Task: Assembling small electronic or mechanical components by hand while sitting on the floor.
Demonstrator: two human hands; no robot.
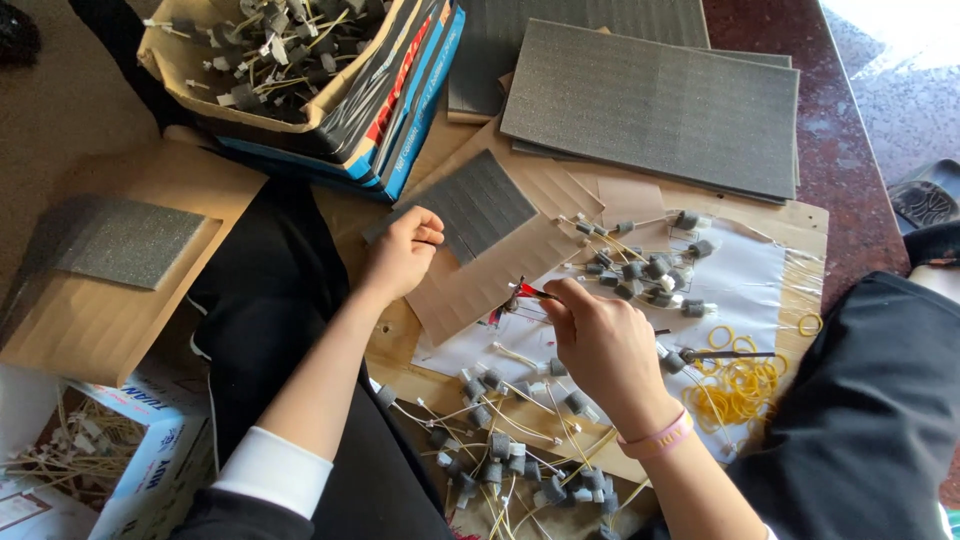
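Grey foam sheets lie stacked at the far side of my cardboard work board, the biggest things here. At the upper left a cardboard box full of finished foam-tipped sticks sits on flat blue and red cartons. A white and blue printed box stands at the lower left. A smaller scored foam sheet lies under my left hand, whose fingers curl shut against its edge. My right hand pinches a thin red-tipped stick, lying roughly level, its tip pointing left. Yellow rubber bands lie piled to the right; foam cubes on sticks lie scattered near me.
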